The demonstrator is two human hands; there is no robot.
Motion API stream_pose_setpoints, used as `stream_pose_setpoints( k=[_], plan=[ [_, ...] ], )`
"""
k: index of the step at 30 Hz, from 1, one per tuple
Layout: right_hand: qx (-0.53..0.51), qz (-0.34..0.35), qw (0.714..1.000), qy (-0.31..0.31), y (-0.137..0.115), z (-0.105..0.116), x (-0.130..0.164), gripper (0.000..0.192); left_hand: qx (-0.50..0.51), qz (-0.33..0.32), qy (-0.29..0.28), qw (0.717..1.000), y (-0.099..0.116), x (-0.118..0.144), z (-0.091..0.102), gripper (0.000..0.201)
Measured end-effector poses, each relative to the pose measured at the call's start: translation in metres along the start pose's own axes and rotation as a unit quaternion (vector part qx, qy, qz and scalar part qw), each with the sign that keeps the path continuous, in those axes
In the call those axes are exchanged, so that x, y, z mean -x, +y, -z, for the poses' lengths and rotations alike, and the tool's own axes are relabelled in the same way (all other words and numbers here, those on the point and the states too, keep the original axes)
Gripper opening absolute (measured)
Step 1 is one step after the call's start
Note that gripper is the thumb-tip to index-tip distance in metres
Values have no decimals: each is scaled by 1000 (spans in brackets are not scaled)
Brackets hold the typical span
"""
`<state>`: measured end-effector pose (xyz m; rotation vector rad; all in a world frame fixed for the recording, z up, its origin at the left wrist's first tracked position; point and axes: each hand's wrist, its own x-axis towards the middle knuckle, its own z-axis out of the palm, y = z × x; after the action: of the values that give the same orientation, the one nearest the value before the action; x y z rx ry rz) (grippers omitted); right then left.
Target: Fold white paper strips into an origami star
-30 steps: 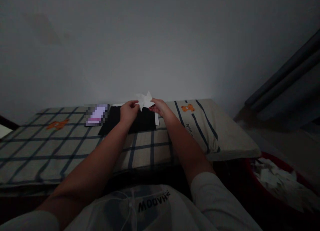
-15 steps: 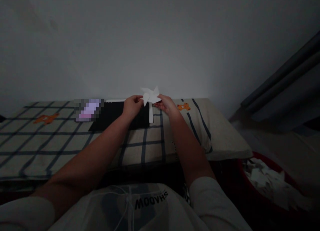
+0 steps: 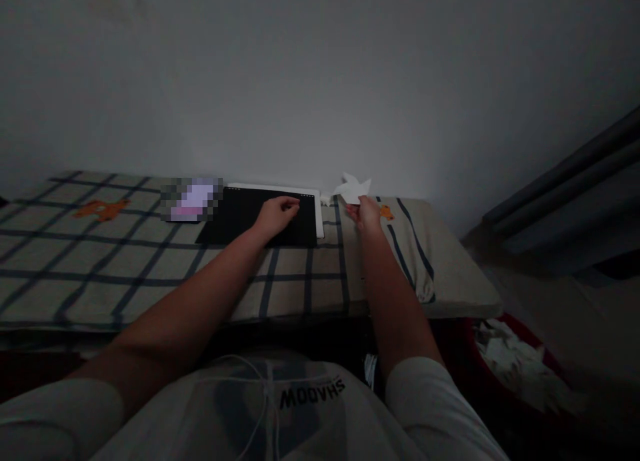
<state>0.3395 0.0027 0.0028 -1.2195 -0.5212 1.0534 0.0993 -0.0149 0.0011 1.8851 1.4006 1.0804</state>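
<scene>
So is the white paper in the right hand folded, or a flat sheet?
Folded: the white paper shows several pointed flaps sticking out in different directions, pinched by the right hand above the checked cloth.

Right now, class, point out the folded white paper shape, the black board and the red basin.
folded white paper shape [image 3: 353, 188], head view, its centre.
black board [image 3: 235, 216], head view, bare surface.
red basin [image 3: 553, 364], head view, right rim.

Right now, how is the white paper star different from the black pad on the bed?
The paper star is white, while the black pad is dark. The star is small and pointy; the pad is bigger and rectangular. The star is lifted in the air, pinched by the right hand, while the pad lies flat on the checked bedding with the left hand resting on it. Both look thin, and each has one hand on it.
</scene>
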Motion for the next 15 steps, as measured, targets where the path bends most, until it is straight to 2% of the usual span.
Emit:
stream_pose_setpoints(
  k=[10, 15],
  plan=[
    [10, 11, 998, 54, 18, 1, -3, 18, 17, -9, -4, 1000, -23, 6, 38, 35],
    [73, 7, 996, 55, 21, -2, -3, 19, -2, -16, -20, 1000, -35, 10, 61, 35]
  ],
)
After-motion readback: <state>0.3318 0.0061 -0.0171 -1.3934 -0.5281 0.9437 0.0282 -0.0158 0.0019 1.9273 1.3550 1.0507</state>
